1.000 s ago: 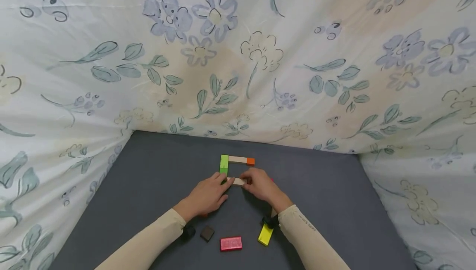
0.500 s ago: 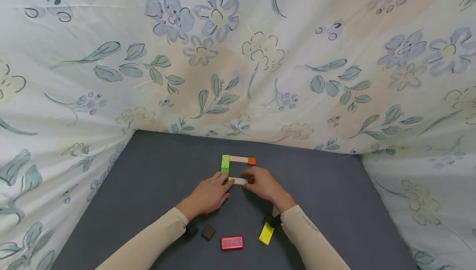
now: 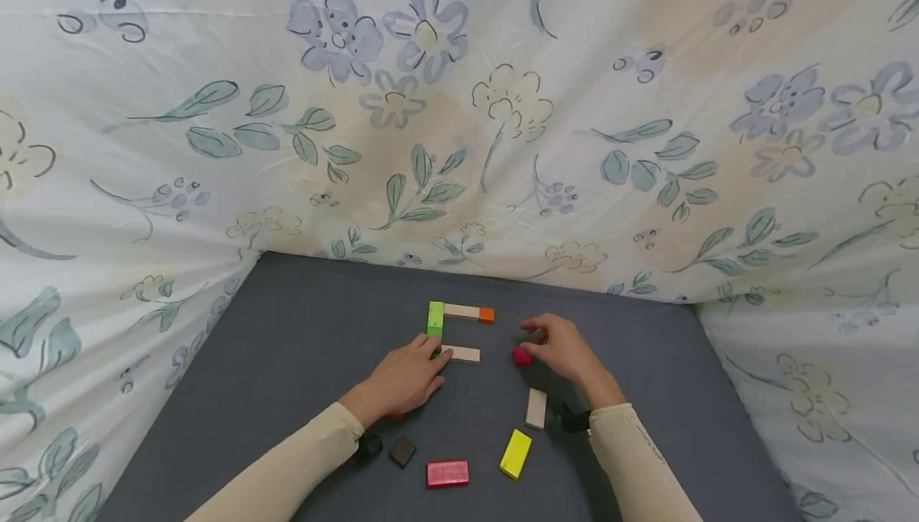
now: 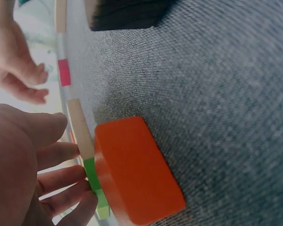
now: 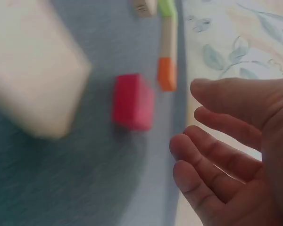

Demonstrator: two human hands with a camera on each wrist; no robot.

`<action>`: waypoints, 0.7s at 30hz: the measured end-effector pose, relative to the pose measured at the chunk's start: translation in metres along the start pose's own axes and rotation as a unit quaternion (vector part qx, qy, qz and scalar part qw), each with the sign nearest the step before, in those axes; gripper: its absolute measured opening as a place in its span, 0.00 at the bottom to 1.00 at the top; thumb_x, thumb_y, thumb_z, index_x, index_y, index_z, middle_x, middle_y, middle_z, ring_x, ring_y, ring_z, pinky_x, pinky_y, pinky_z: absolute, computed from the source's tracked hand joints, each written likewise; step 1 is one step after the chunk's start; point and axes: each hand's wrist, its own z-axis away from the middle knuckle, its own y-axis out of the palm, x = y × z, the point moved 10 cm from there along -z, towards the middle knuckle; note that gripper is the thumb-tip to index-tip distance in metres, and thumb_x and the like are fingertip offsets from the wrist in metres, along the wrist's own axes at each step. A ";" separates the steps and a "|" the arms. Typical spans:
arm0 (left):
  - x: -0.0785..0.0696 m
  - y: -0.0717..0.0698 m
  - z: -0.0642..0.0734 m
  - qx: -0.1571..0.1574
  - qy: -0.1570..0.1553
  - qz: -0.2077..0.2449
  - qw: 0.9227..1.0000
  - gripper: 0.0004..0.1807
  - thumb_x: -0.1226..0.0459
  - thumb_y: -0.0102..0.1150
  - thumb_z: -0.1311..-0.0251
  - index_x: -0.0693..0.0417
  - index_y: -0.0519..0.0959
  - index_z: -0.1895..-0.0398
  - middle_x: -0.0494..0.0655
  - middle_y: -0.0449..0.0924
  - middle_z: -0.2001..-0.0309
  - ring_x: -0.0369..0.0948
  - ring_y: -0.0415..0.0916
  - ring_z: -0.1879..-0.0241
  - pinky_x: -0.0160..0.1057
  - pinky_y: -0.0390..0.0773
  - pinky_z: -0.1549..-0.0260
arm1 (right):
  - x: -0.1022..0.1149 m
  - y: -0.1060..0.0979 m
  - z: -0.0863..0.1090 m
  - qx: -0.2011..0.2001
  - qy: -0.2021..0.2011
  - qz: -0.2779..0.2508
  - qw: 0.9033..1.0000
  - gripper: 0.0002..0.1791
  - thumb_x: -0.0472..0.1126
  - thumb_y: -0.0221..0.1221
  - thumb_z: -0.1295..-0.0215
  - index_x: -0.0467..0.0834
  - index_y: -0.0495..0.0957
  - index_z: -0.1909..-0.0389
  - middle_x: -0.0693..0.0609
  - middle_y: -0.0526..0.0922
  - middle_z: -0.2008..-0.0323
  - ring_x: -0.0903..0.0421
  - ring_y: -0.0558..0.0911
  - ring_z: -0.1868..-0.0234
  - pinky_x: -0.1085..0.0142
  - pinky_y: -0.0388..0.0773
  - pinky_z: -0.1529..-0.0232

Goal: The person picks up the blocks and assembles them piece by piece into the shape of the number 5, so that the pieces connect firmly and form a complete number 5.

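My left hand (image 3: 397, 374) rests its fingers over the lower green block (image 4: 90, 174) and the near end of a plain wooden block (image 3: 463, 354). Above those fingers, a light green block (image 3: 435, 314) continues the row, joined by another plain wooden block (image 3: 461, 312) with a small orange block (image 3: 487, 315) at its right end. My right hand (image 3: 567, 350) hovers with parted, bent fingers beside a small pinkish-red block (image 3: 522, 357); in the right wrist view that red block (image 5: 132, 102) stands apart from the fingertips, and nothing lies between them.
Nearer the body lie a loose wooden block (image 3: 535, 409), a yellow block (image 3: 515, 454), a red block (image 3: 447, 474) and a dark brown block (image 3: 402, 452). An orange block (image 4: 137, 169) sits under the left wrist. Floral cloth (image 3: 431, 147) hangs behind the grey table (image 3: 323, 306).
My right hand has let go of the lower wooden block's right end and moved right to the pinkish-red block. The left hand has stayed on the green and wooden blocks.
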 end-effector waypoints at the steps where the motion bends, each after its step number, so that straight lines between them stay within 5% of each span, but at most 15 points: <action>1: 0.000 0.000 0.000 0.001 0.000 0.000 1.000 0.27 0.50 0.61 0.19 0.51 0.79 0.25 0.50 0.74 0.41 0.43 0.68 0.51 0.36 0.79 0.64 | -0.005 0.002 0.002 0.008 0.005 0.002 1.000 0.21 0.38 0.74 0.30 0.42 0.87 0.37 0.48 0.85 0.44 0.53 0.83 0.55 0.55 0.84 0.58; 21: 0.002 0.000 0.000 0.013 -0.014 0.021 1.000 0.29 0.48 0.63 0.21 0.50 0.79 0.24 0.49 0.74 0.39 0.43 0.69 0.50 0.37 0.78 0.66 | -0.015 0.025 0.011 0.017 -0.021 0.009 1.000 0.18 0.32 0.76 0.35 0.44 0.90 0.44 0.55 0.82 0.56 0.58 0.79 0.62 0.58 0.80 0.61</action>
